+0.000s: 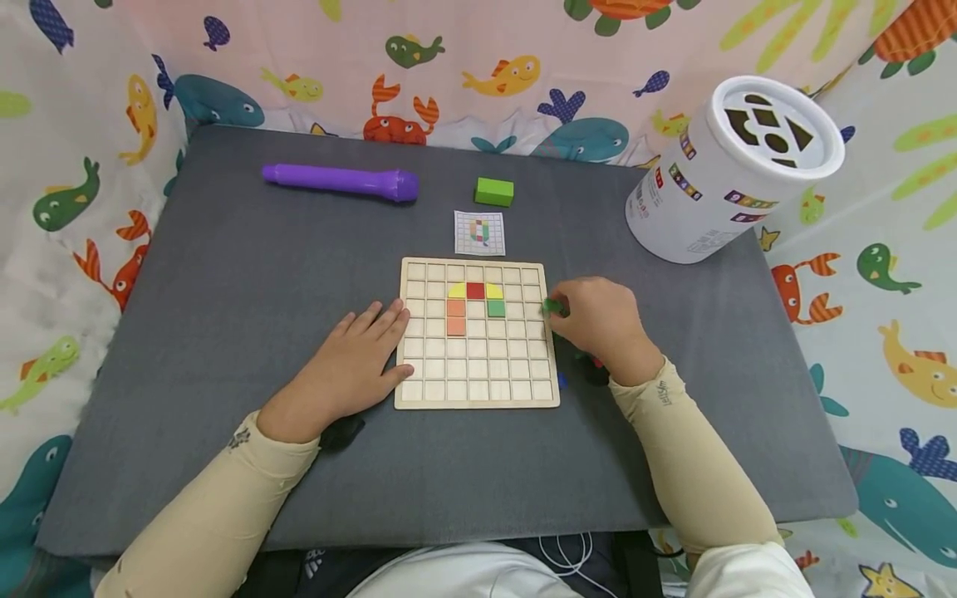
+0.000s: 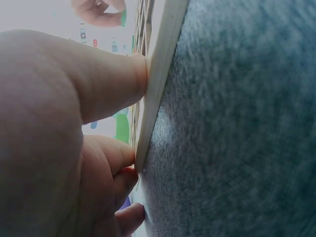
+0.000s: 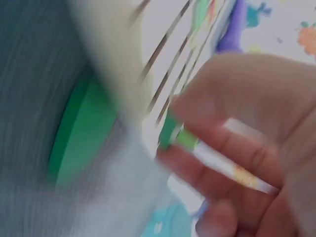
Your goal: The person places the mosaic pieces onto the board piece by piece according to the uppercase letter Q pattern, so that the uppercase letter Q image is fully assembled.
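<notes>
A wooden grid board (image 1: 476, 390) lies flat on the grey table. On its squares sit two yellow quarter-round pieces, a red square (image 1: 475, 291), two orange squares (image 1: 455, 317) and a green square (image 1: 496, 309). My left hand (image 1: 340, 370) rests at the board's left edge, fingers extended, thumb and fingertips touching the rim. Just beyond the right edge, my right hand (image 1: 601, 320) pinches a small green block (image 3: 169, 129) between thumb and fingertips. Below that hand, another green block (image 3: 84, 133) lies on the table beside the board, blurred in the right wrist view.
A pattern card (image 1: 479, 233) lies behind the board, with a light green block (image 1: 494, 192) beyond it. A purple tube (image 1: 340, 182) is at back left. A white tub (image 1: 703, 191) with a shape-cut lid stands at back right. A blue piece (image 1: 562, 380) shows by the board's right edge.
</notes>
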The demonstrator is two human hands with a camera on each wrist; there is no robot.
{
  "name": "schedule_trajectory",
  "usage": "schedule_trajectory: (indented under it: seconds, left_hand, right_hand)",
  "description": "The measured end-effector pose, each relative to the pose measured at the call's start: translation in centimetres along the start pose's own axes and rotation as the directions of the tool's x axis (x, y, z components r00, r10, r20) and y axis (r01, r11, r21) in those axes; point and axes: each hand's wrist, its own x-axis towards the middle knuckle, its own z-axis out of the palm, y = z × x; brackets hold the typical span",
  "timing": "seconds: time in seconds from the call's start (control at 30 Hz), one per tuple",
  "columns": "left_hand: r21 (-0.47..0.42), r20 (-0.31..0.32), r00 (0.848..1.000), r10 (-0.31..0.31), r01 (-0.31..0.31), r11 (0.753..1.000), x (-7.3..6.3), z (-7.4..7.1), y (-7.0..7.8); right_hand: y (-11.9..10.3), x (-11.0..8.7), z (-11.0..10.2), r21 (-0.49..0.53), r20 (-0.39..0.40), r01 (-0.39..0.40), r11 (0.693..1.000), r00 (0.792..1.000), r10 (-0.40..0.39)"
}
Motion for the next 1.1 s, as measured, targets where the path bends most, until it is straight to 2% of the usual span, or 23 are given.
schedule_trajectory:
  seconds: [0.07, 0.2, 0.4, 0.53, 0.6, 0.67, 0.83, 0.97, 1.1]
  left_hand:
    - [-0.001, 0.006, 1.0, -0.002, 0.002, 1.0, 0.0, 0.1, 0.0]
    - [-0.007, 0.004, 1.0, -0.01, 0.01, 1.0, 0.0, 0.1, -0.1]
    - [-0.011, 0.006, 1.0, -0.005, 0.005, 1.0, -0.1, 0.0, -0.1]
    - [-0.01, 0.009, 1.0, -0.007, 0.007, 1.0, 0.0, 0.1, 0.0]
    - [-0.007, 0.011, 1.0, -0.008, 0.008, 1.0, 0.0, 0.0, 0.0]
    - [-0.008, 0.011, 1.0, -0.006, 0.006, 1.0, 0.0, 0.0, 0.1]
    - [-0.005, 0.016, 1.0, -0.003, 0.003, 1.0, 0.1, 0.0, 0.3]
    - [-0.005, 0.021, 1.0, 0.0, 0.0, 1.0, 0.0, 0.0, 0.2]
    - [-0.012, 0.014, 1.0, -0.001, 0.001, 1.0, 0.0, 0.1, -0.1]
  right_hand:
    - [-1.4, -0.1, 0.2, 0.022, -0.001, 0.089, 0.996, 0.996, -0.089]
    - [-3.5, 0.1, 0.8, 0.047, 0.013, 0.248, 0.968, 0.969, -0.249]
    - [-4.6, 0.4, 1.7, 0.031, -0.022, 0.318, 0.948, 0.948, -0.317]
    - [-4.7, 0.5, 1.8, 0.062, -0.025, 0.357, 0.932, 0.934, -0.356]
    - [-4.6, 0.5, 1.6, 0.095, -0.021, 0.341, 0.935, 0.94, -0.341]
    - [-4.0, 0.1, 0.9, 0.115, -0.022, 0.296, 0.948, 0.955, -0.296]
    - [-1.4, -1.7, -1.0, 0.167, -0.052, 0.117, 0.979, 0.993, -0.11]
    - [1.3, -3.7, -1.5, 0.214, -0.052, 0.001, 0.977, 0.999, 0.01]
    - [3.4, -5.9, -1.2, 0.203, 0.019, -0.091, 0.975, 0.996, 0.089]
